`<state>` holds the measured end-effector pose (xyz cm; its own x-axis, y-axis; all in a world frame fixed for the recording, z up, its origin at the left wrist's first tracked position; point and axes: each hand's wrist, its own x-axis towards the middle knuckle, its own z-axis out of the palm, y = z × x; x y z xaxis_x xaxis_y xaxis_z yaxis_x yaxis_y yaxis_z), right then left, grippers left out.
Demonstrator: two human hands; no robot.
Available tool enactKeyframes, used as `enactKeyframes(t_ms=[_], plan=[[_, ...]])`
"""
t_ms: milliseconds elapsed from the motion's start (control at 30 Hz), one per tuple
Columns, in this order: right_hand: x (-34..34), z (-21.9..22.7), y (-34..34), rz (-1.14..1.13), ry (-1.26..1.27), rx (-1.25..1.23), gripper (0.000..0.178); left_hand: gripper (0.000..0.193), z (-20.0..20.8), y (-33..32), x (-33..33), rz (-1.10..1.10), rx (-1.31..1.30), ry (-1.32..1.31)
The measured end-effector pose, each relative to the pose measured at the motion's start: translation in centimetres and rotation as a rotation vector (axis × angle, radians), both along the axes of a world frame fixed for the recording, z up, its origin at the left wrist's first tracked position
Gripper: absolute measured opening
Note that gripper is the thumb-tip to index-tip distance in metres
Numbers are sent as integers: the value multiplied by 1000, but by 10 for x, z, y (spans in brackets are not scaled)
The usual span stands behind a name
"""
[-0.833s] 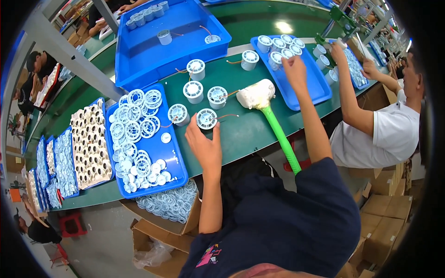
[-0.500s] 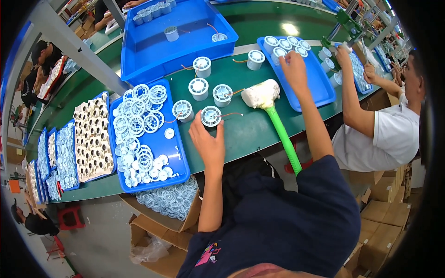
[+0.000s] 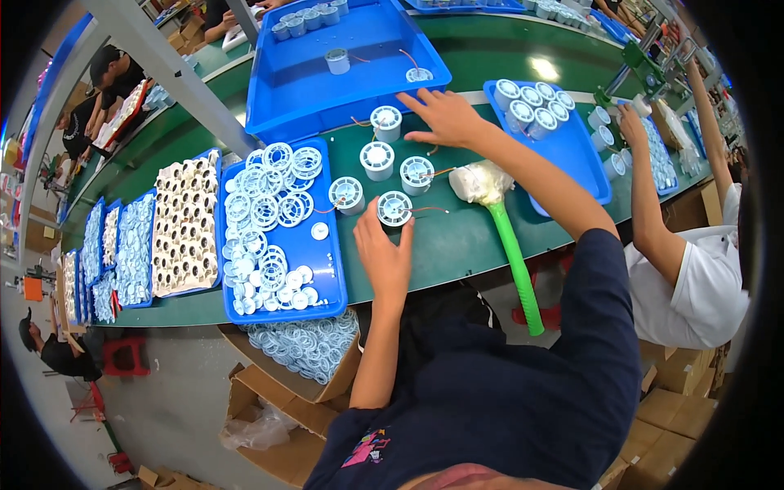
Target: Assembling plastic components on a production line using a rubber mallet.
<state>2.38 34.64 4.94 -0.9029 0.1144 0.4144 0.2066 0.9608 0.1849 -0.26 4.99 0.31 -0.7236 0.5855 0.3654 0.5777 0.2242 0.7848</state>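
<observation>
My left hand has its thumb and fingers around the sides of a pale blue-white motor housing standing on the green table; a thin wire sticks out to its right. Several like housings stand close by, among them one housing behind and one to its right. My right hand is open, fingers spread and pointing left, above the table beside the big blue bin. What lies under its palm is hidden. A mallet with a whitish head and green handle lies right of the housings.
A blue tray at right holds several housings. The big blue bin stands behind. At left a blue tray carries slotted rings and small discs, beside a tray of pale parts. A co-worker in white works at far right.
My right hand has moved left from the right tray to beside the big bin, its fingers spreading. The left hand stays at the same housing. The whole view has shifted slightly.
</observation>
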Motion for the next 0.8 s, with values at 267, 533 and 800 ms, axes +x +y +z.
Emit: enactKeyframes(t_ms=[267,533,800], plan=[[-13,-1,9,53,-162,-15,73,66,3,-2,3,-9,-12,-22],[-19,-3,-19,5,145,-371,57,67,3,0,1,-14,-32,-10],[-23,-6,-19,101,-120,-262,88,67,3,-1,2,-19,-32,-10]])
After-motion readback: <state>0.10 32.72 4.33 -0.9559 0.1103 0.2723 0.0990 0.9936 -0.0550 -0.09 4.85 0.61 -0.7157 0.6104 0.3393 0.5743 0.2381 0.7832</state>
